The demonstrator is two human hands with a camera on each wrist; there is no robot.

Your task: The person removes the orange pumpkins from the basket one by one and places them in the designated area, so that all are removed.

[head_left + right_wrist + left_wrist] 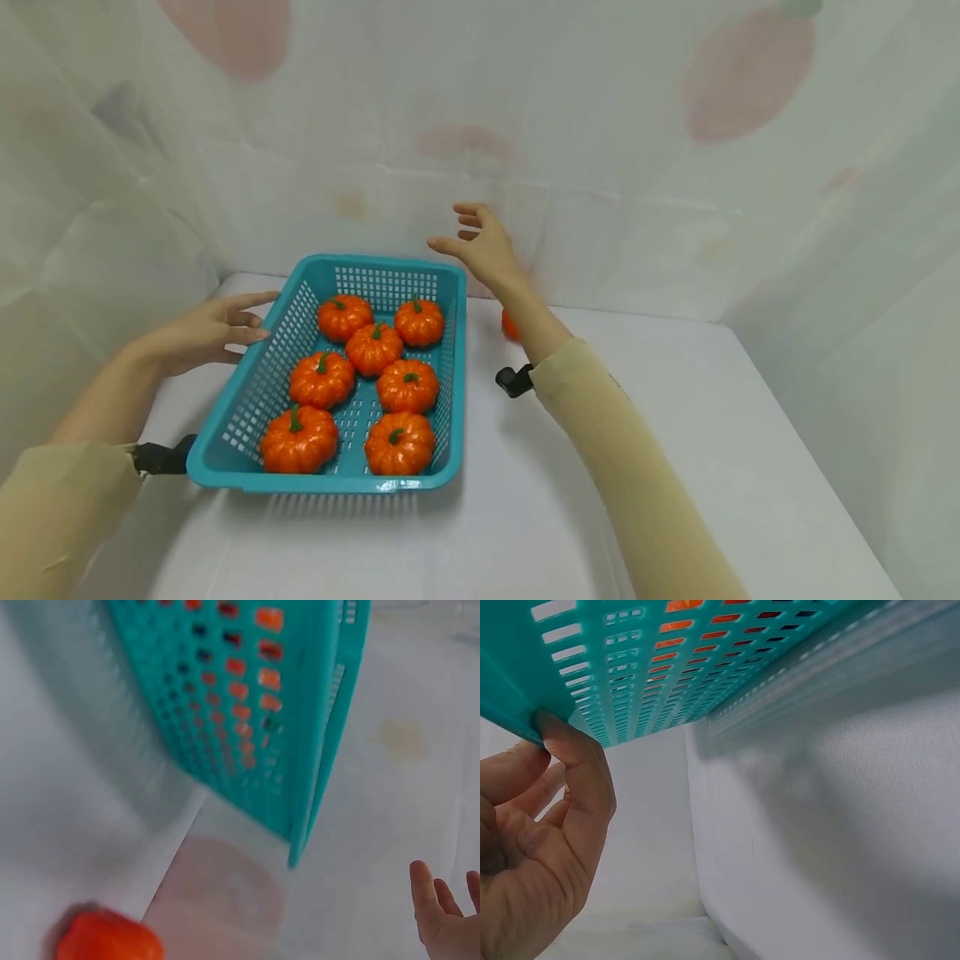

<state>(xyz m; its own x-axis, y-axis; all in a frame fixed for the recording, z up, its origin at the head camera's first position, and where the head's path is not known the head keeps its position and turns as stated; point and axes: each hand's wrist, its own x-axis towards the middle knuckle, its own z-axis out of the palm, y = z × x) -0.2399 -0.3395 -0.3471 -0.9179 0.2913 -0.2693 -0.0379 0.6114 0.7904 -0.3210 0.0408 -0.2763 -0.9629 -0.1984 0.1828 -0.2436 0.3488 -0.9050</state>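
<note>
Pinched by the left hand (202,335), a turquoise rectangular plastic basket (322,482) of seven ribbed orange pumpkins (322,382), between both hands, was apparently being steadied, next probably needing a grip from the right hand (489,252), empty and loosely spread farther off.

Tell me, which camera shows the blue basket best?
The head view: it shows the basket from above, its full outline and seven pumpkins inside. The left wrist view catches only part of one slotted side, with the left hand pinching its edge. The right wrist view shows the opposite side, cut off at the top.
</note>
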